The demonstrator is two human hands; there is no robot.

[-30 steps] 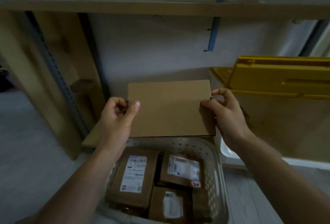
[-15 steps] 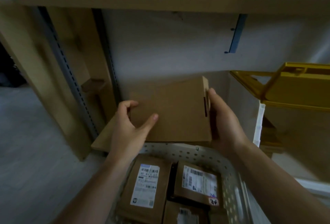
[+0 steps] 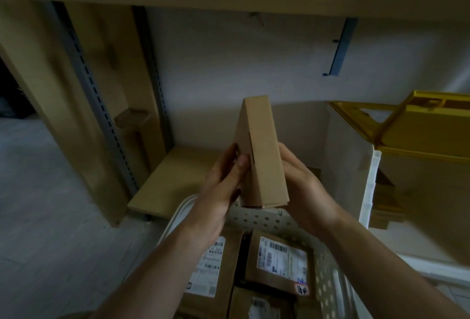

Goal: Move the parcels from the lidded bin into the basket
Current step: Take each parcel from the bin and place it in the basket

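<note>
Basket: white perforated plastic basket (image 3: 256, 219) nearest, already holding at least three labelled brown parcels (image 3: 279, 259).
Hands: left hand (image 3: 223, 178) and right hand (image 3: 301, 181) clasp a plain brown flat cardboard parcel (image 3: 262, 150), held edge-on above the basket's far rim.
Bin: white bin with raised yellow lid (image 3: 417, 125), far right; contents not visible.
Progress: mid-transfer; parcel not yet set down, remainder unknown.

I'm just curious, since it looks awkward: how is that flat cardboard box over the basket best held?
By its two broad faces near the lower end, one hand from each side. The flat cardboard box stands on end, narrow edge facing the camera, so the wide faces point left and right. The left hand and right hand hold it so above the basket.
</note>
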